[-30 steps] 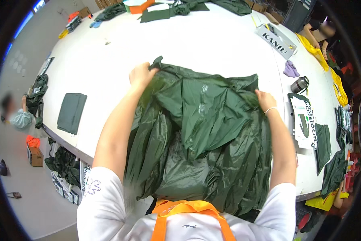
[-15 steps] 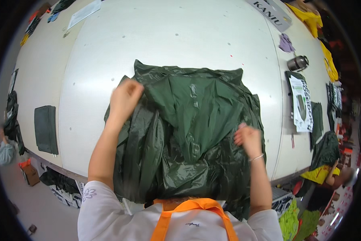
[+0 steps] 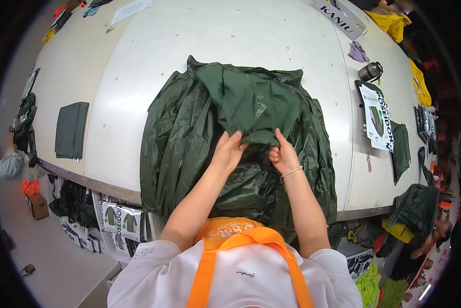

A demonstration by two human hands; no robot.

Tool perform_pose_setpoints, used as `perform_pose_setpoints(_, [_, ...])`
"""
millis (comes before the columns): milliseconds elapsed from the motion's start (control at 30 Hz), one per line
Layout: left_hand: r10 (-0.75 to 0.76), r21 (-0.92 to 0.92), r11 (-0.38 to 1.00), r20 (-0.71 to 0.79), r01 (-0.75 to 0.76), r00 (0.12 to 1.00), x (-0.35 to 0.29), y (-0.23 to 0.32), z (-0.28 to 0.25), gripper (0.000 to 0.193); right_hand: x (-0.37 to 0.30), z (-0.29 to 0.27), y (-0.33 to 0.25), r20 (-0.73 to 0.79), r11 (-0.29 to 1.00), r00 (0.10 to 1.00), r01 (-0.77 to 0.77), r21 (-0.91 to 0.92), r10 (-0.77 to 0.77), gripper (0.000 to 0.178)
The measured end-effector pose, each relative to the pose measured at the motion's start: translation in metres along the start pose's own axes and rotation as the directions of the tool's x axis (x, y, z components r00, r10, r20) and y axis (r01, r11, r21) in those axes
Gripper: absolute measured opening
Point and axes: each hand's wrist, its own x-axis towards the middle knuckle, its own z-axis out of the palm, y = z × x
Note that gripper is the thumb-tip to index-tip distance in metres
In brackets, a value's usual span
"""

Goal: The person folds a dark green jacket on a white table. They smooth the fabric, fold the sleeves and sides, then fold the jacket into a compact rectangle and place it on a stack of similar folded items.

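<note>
A dark green, shiny rain jacket (image 3: 176,138) lies spread and crumpled on the white table in front of me. Its matte inner side shows at what looks like the hood (image 3: 251,95), near the jacket's far end. My left hand (image 3: 229,152) pinches the near edge of this hood part between thumb and fingers. A short way to the right, my right hand (image 3: 284,155) is closed on the same edge, thumb on top. The cloth between both hands is bunched and slightly raised. Below my wrists, the jacket's near part hangs toward my orange apron (image 3: 228,228).
A folded dark green garment (image 3: 71,130) rests on the left of the table (image 3: 143,46). To the right are printed packages (image 3: 376,118), a metal flask (image 3: 370,72) and a purple cloth (image 3: 358,51). Yellow garments (image 3: 389,24) and a co-worker are past the right edge.
Both hands have come inward from the jacket's sides to the middle and now grip the hood's near edge. The hood's pointed near end has been drawn up into a bunch.
</note>
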Motion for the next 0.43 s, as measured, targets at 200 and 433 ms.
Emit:
perform_pose_setpoints(200, [0.142,0.293,0.956,-0.459,-0.001,0.877,-0.007,-0.011,0.018,0.039,-0.03,-0.008,0.003,0.053,0.297,0.423,0.715,-0.633,-0.905,0.044])
perform_pose_setpoints(433, [-0.02,0.212,0.969,-0.44,0.125,0.898,-0.034,-0.007,0.049,0.041,0.03,0.034,-0.017,0.479,0.331,0.818,0.569,-0.753,-0.319,0.023])
